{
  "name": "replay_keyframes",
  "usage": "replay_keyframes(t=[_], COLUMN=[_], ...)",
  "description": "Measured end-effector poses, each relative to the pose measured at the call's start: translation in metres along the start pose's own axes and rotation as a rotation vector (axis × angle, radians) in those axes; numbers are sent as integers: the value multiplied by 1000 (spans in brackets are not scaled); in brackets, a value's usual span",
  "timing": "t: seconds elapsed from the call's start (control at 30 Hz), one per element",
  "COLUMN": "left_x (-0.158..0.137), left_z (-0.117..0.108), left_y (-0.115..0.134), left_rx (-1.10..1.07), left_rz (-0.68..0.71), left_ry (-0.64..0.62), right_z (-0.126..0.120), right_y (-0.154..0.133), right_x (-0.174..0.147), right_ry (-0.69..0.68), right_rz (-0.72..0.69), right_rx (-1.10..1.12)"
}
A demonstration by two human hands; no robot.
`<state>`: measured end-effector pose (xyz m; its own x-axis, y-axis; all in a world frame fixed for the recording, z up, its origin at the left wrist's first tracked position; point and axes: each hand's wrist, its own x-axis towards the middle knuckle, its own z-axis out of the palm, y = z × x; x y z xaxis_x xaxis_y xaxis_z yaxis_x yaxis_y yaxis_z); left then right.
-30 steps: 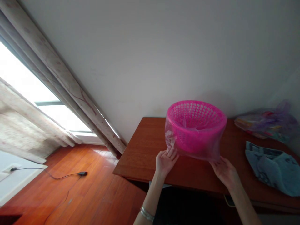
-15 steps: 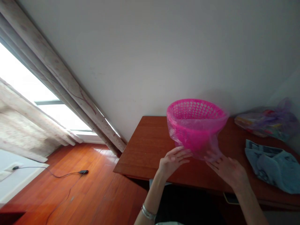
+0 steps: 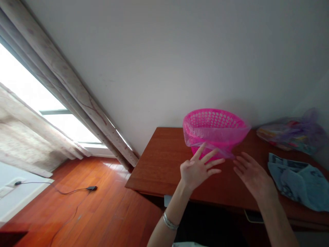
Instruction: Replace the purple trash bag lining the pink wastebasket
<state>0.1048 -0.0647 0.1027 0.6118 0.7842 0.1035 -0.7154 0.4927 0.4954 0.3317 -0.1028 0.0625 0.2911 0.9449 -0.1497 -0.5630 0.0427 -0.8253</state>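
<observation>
A bright pink perforated plastic basket (image 3: 227,120) stands upright on the brown wooden table (image 3: 159,157), near the wall. A thin, see-through pinkish plastic bag (image 3: 213,134) hangs over the near side of its rim, and its loose edge dangles in front. My left hand (image 3: 199,167) is open in front of the basket with its fingers spread; whether they touch the bag I cannot tell. To the right, my right hand (image 3: 254,178) is open too, fingers stretched out just below the bag's lower corner. Neither hand grips anything.
On the table's right side lie a folded blue-grey cloth (image 3: 299,181) and a purple see-through bag (image 3: 295,133) of colourful items. A drawer with a phone-like object (image 3: 254,216) sits below the front edge. Left are a curtain (image 3: 77,85) and a black cable (image 3: 92,188) on the floor.
The bag's hanging edge has risen up the basket's front. My left hand has moved right and spread its fingers, while my right hand has drawn back from the bag.
</observation>
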Motion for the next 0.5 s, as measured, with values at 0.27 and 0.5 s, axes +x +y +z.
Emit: replay_keyframes(t=[0.27, 0.5], left_x=[19, 22], left_z=[20, 13], left_y=[16, 25], left_rx=[58, 385], left_rz=[-13, 110], left_ry=[-20, -2], right_z=[20, 9], right_y=[-6, -23], right_x=[17, 40], right_ry=[-5, -96], right_rz=[-924, -1000], right_rx=[-1098, -1189])
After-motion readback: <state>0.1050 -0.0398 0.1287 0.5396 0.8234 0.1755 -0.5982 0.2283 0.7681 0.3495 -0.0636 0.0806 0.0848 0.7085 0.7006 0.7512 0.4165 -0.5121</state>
